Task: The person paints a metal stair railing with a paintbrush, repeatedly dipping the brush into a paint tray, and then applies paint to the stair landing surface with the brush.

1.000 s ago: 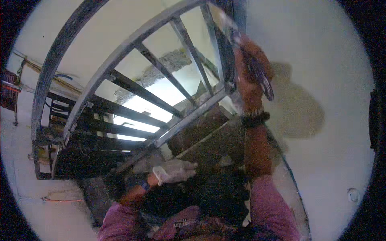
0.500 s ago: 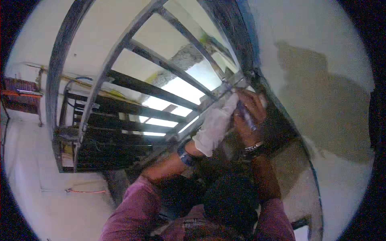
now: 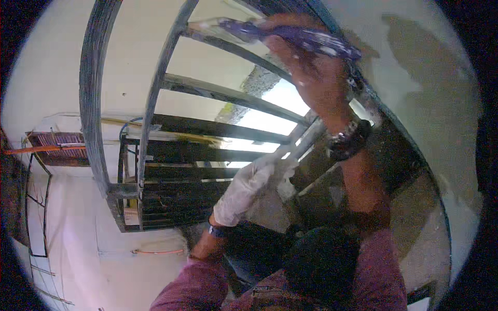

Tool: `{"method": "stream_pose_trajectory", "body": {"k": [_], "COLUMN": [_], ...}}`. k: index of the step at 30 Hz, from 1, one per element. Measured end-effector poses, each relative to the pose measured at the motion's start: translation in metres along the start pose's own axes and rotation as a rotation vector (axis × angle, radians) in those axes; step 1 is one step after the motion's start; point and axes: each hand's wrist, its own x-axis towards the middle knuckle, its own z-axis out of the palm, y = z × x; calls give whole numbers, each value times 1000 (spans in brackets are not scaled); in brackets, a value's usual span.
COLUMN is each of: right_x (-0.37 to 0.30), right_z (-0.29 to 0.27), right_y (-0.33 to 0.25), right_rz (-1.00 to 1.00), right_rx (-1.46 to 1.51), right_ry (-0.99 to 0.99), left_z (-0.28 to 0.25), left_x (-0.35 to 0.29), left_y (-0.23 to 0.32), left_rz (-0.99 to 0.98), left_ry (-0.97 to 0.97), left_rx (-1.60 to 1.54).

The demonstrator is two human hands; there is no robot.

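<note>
Along railing [image 3: 212,93], right hand [image 3: 316,78] moved brush [image 3: 321,42] away from left hand [image 3: 244,192].

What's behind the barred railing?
Through the bars: pale wall, a rough grey patch, a bright area. Whatever the bars, right hand and gloved left hand cover can't be seen.

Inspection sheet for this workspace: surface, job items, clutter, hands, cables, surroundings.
Surface: dark brown area below the railing, shadowed.
Job items: purple-handled brush-like tool, tip at the railing, contact unclear.
Clutter: hard to tell in the shadows.
Hands: right hand grips the tool; left hand, white-gloved, by the railing, grip unclear.
Cables: orange line, far left; blue line behind railing.
Surroundings: pale wall right, bright opening behind bars.
</note>
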Motion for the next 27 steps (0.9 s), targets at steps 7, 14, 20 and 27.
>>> {"method": "stream_pose_trajectory", "body": {"k": [7,14,20,27], "right_x": [-13,-44,-96,-113], "right_z": [-36,-67,-112,-113], "right_y": [15,43,75,99], "right_rz": [193,157,497,667], "right_rx": [-144,-313,-415,-726], "right_ry": [-43,-156,-150,-239], "left_z": [-28,-24,-30,-29], "left_x": [-15,-15,-13,-11], "left_y": [-26,-30,-52,-55], "left_rz": [-51,-76,-114,-192], "left_ry": [65,53,62,83], "left_rx": [115,134,-62,73]}}
